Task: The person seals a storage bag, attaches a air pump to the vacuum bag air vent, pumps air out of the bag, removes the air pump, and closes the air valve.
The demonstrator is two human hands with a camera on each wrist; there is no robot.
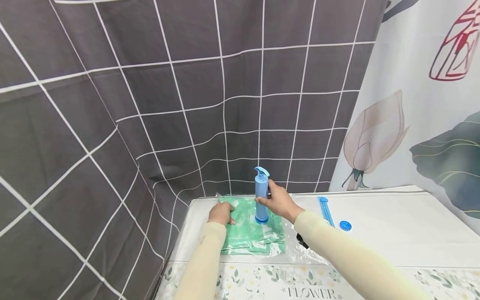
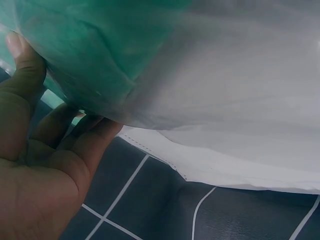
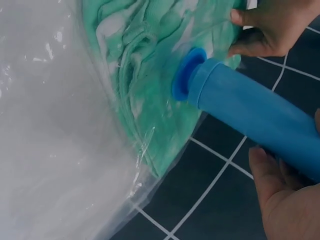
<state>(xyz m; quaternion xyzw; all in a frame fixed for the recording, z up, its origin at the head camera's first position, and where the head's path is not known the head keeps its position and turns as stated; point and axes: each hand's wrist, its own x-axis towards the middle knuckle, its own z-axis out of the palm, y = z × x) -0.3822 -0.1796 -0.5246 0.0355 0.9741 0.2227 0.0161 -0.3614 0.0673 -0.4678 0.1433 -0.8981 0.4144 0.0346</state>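
A clear plastic bag [image 1: 305, 254], packed with folded green-and-white fabric [image 1: 243, 235], lies on the white tabletop [image 1: 393, 225] near its left edge, reaching from the back edge almost to the front. On the bag's face stands a light-blue cylindrical plastic hand pump [image 1: 261, 186], upright, handle uppermost, its darker blue round foot [image 1: 261, 219] down against the film. Owing to glare and close contact, it cannot be confirmed whether a separate fitting sits beneath the foot.

The right hand [image 1: 279, 202] grips the pump's barrel at mid-height, thumb and fingers closed around opposite sides. The left hand [image 1: 221, 213] rests at the bag's left edge, thumb and fingers spread apart and touching the film.

To the right of the bag, a long narrow blue plastic strip [image 1: 327, 211] runs forward from the tabletop's back edge. A small blue ridged disc [image 1: 345, 226] lies just beside its front end. A dark grey curtain with white grid lines [image 1: 243, 116] hangs behind the back edge.
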